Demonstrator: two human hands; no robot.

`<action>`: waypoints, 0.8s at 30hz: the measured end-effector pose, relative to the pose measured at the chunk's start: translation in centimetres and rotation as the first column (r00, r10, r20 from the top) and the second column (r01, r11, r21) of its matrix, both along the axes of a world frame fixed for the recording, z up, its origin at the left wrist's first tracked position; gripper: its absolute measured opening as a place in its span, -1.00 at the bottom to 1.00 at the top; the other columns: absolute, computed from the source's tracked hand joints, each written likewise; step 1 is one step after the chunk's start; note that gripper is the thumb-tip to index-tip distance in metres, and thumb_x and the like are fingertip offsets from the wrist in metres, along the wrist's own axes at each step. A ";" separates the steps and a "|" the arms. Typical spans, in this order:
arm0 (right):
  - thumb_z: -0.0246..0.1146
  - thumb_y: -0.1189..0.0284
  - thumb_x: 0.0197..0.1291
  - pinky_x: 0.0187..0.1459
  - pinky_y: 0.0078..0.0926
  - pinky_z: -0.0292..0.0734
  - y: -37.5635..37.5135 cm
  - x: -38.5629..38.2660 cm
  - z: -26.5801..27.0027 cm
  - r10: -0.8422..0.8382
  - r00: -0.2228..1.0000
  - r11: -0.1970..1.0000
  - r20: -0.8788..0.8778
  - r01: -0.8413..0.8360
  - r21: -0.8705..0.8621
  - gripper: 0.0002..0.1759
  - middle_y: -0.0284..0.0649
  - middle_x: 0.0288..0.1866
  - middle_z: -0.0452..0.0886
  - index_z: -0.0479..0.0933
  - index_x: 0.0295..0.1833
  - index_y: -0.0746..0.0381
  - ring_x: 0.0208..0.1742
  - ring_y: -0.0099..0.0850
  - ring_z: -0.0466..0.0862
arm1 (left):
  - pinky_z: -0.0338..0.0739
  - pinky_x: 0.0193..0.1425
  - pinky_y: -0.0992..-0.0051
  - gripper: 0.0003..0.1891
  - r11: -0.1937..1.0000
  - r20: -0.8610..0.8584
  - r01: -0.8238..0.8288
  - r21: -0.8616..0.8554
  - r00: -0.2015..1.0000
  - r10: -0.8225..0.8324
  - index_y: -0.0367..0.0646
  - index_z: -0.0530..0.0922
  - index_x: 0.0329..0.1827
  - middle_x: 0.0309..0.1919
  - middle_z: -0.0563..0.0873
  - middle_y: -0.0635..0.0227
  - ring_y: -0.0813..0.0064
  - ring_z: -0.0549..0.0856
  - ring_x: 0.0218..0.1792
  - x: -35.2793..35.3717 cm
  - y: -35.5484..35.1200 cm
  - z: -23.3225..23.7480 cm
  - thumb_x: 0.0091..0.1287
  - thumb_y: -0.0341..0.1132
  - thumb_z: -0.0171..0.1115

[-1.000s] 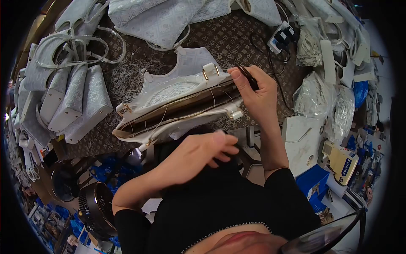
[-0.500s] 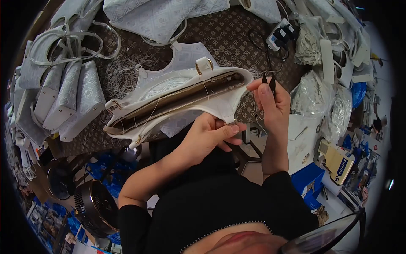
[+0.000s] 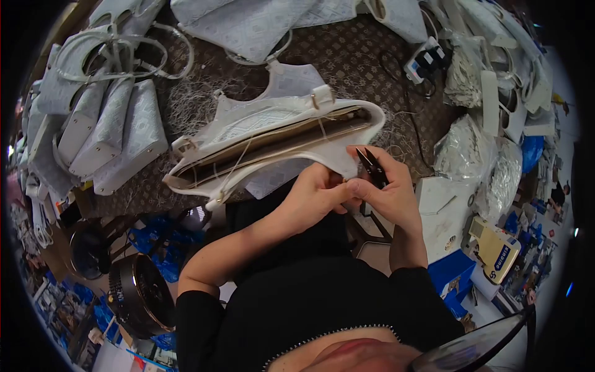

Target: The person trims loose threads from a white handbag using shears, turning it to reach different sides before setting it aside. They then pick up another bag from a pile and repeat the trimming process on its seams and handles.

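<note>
A white handbag (image 3: 347,158) with an open zipped top lies across the table edge, loose threads strung over its opening. My left hand (image 3: 313,197) is closed on the bag's near right corner, at a strap tab with a small metal fitting. In my right hand (image 3: 393,195) are black thread snips (image 3: 372,167), blades pointing up and away from me. The right thumb and fingertips meet the left fingertips at that tab. Whether they pinch a thread there is too small to tell.
Several finished-looking patterned bags (image 3: 139,136) stand at the left. More bag pieces (image 3: 248,31) lie at the back. Cut threads (image 3: 198,93) litter the brown patterned table cover (image 3: 347,56). A power strip (image 3: 424,60) and plastic-wrapped bundles (image 3: 462,146) sit right; a fan (image 3: 139,294) stands lower left.
My right hand has come down and left with the snips, from beside the bag's right end to my left fingertips. The view has shifted slightly; the left hand keeps its hold.
</note>
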State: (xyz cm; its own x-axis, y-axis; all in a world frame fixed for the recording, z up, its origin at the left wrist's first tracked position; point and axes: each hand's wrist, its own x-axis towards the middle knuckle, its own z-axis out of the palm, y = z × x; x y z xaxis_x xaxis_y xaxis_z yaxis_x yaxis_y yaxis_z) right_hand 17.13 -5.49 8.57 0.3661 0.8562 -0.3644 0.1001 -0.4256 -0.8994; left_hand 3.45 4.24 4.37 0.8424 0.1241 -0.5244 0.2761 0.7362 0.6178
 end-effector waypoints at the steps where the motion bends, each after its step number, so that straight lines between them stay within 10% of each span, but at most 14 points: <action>1: 0.37 0.39 0.00 -0.41 -0.74 0.31 0.2 -0.4 -0.7 -0.044 0.998 0.998 0.039 0.042 0.041 -0.62 -0.42 -0.50 0.50 0.55 -0.04 0.30 -0.46 -0.73 0.39 | 0.53 -0.28 0.56 -0.64 0.991 0.057 -0.010 0.132 0.998 0.002 -0.31 0.45 0.03 -0.19 0.65 0.31 0.51 0.67 -0.31 -0.2 0.0 -0.1 0.27 -0.27 0.20; 3: 0.37 0.46 -0.01 -0.35 -0.73 0.38 0.5 -0.8 -0.8 -0.072 0.997 0.997 0.024 0.072 0.027 -0.65 -0.38 -0.44 0.56 0.54 -0.07 0.33 -0.41 -0.72 0.44 | 0.53 -0.27 0.49 -0.60 0.947 0.176 -0.065 0.314 0.984 0.009 -0.32 0.47 -0.01 -0.34 0.68 0.25 0.43 0.68 -0.34 -1.5 -0.3 -0.8 0.22 -0.20 0.27; 8: 0.36 0.50 0.00 -0.40 -0.79 0.26 0.3 -0.9 -1.2 -0.133 0.991 0.989 0.016 0.132 0.062 -0.74 -0.52 -0.50 0.45 0.56 -0.15 0.32 -0.47 -0.74 0.35 | 0.53 -0.28 0.47 -0.52 0.670 -0.330 0.451 0.590 0.892 -0.311 -0.26 0.63 -0.30 -0.49 0.68 0.21 0.37 0.68 -0.43 -9.8 3.2 4.5 0.16 0.09 0.25; 12: 0.38 0.47 0.00 -0.45 -0.78 0.18 0.0 -0.7 -1.2 -0.080 0.995 0.997 0.059 0.079 0.024 -0.74 -0.55 -0.53 0.38 0.56 -0.18 0.32 -0.50 -0.76 0.29 | 0.51 -0.32 0.64 -0.55 0.891 -0.237 -0.134 0.434 0.937 0.257 -0.32 0.58 -0.23 -0.45 0.67 0.27 0.57 0.65 -0.44 -14.5 2.9 3.9 0.32 -0.01 0.06; 15: 0.38 0.47 0.00 -0.44 -0.78 0.20 -0.2 -0.5 -1.1 -0.034 0.994 0.999 0.102 0.033 0.013 -0.74 -0.55 -0.53 0.38 0.56 -0.18 0.32 -0.50 -0.75 0.29 | 0.50 -0.40 0.70 -0.56 0.919 -0.178 -0.320 0.228 0.915 0.363 -0.36 0.49 -0.07 -0.36 0.67 0.19 0.60 0.66 -0.43 -14.7 2.6 2.8 0.35 -0.06 0.00; 24: 0.33 0.47 0.06 -0.43 -0.78 0.22 -0.6 -0.8 -0.7 -0.097 0.985 0.995 0.145 0.092 0.041 -0.71 -0.53 -0.47 0.38 0.48 -0.09 0.29 -0.48 -0.74 0.32 | 0.49 -0.50 0.70 -0.53 0.951 -0.147 -0.309 -0.006 0.941 0.305 -0.33 0.39 0.10 -0.14 0.66 0.17 0.51 0.70 -0.31 -13.7 2.5 3.0 0.21 -0.25 0.25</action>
State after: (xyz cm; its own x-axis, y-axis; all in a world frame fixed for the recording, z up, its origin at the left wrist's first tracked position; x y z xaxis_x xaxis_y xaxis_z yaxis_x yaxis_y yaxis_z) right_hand 16.36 -6.04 7.88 0.4931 0.8263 -0.2720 0.1927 -0.4087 -0.8921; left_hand -10.28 6.78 7.42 0.6818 0.3479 -0.6435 0.1180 0.8158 0.5661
